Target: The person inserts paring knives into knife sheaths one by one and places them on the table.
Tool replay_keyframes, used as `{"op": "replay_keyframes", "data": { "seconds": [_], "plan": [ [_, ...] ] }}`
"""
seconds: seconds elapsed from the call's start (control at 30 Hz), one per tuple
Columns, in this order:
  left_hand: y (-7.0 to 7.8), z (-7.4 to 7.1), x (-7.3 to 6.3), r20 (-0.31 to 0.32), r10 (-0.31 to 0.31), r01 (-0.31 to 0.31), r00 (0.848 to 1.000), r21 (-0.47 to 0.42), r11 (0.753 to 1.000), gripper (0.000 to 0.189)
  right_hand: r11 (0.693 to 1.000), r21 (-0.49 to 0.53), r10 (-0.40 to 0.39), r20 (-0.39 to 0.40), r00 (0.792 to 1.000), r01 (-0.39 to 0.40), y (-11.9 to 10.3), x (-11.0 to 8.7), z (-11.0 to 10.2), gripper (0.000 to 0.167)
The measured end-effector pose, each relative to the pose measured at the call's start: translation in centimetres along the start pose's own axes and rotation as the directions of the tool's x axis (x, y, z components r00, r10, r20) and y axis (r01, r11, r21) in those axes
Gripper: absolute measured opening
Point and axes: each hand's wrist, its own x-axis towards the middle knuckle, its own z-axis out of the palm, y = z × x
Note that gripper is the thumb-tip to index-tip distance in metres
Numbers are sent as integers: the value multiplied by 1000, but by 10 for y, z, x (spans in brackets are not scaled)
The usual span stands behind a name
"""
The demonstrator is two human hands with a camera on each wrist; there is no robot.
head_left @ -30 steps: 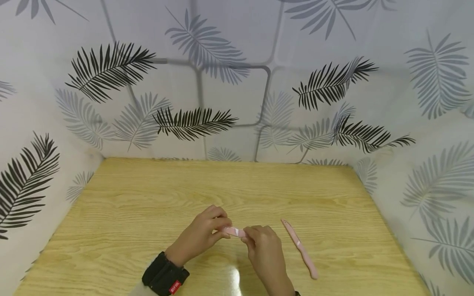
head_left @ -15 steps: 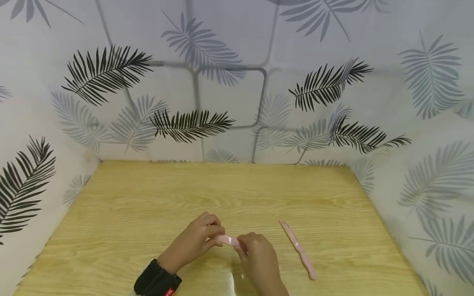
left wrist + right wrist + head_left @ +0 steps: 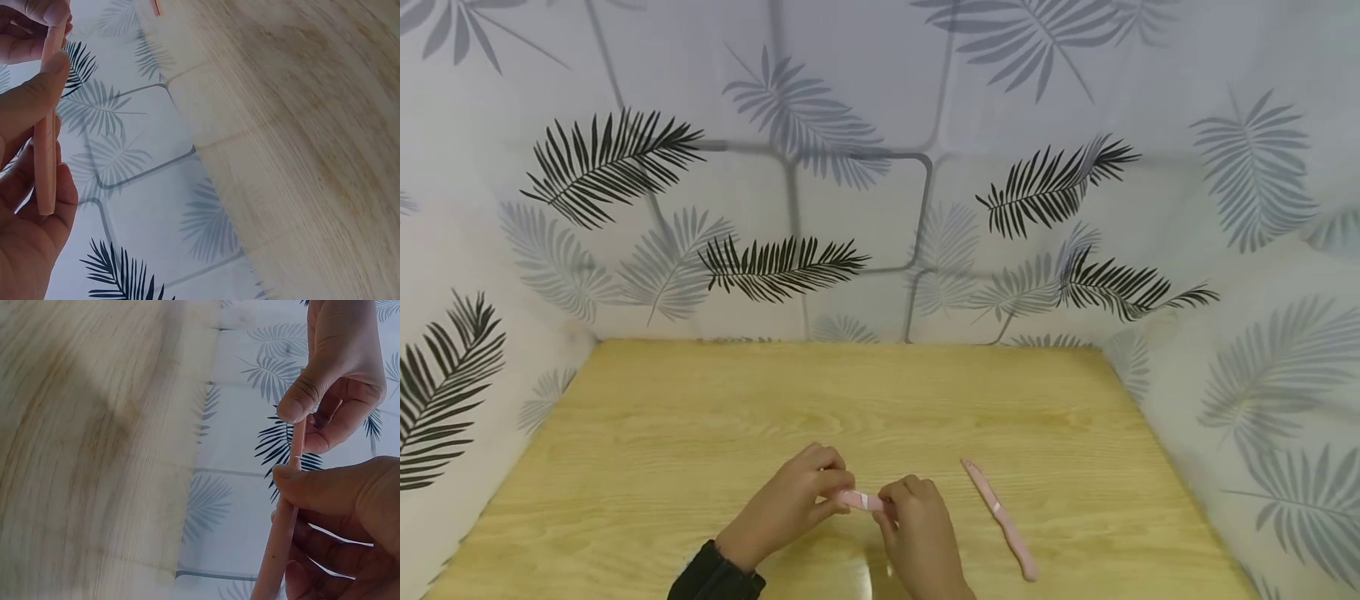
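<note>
Both hands hold one slim pink eyebrow razor (image 3: 854,499) between them, low over the near middle of the table. My left hand (image 3: 793,505) pinches its left end with thumb and fingers, and my right hand (image 3: 917,533) pinches the right end. A small white band shows between the two grips in the head view. In the left wrist view the pink handle (image 3: 45,165) runs down along the left fingers. The right wrist view has the thicker handle part (image 3: 275,556) lying across the right fingers. Much of the razor is covered by fingers.
A second pink eyebrow razor (image 3: 1002,518) lies slantwise on the wooden table (image 3: 715,408), to the right of the right hand. Leaf-patterned cloth (image 3: 842,208) stands around the table's back and sides. A black wrist strap (image 3: 715,575) is on the left wrist.
The hands, still gripping the razor, have come slightly nearer the body and left. The head view has tilted a little upward. The second razor lies unmoved on the table.
</note>
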Motion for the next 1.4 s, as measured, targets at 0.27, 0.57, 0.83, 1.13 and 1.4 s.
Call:
{"op": "replay_keyframes", "data": {
  "seconds": [0.27,0.57,0.83,1.13,1.4],
  "plan": [
    [-6,-1,-5,-35,1,0,999,34,999,28,1000,14,7,55,998,-8,0,3,-3,18],
    [-20,-18,-13,-55,-118,123,991,86,989,31,998,-7,58,77,995,-57,9,12,-6,17],
    [-31,-28,-26,-92,-199,208,976,102,973,10,995,-1,104,90,990,-104,24,18,-4,15],
    [-32,-28,-31,-84,-229,236,970,84,968,6,980,33,195,77,978,-198,43,16,-1,13],
    [-32,-25,-35,-47,-276,278,960,41,960,6,963,16,267,84,960,-269,58,10,-5,14]
  ]
}}
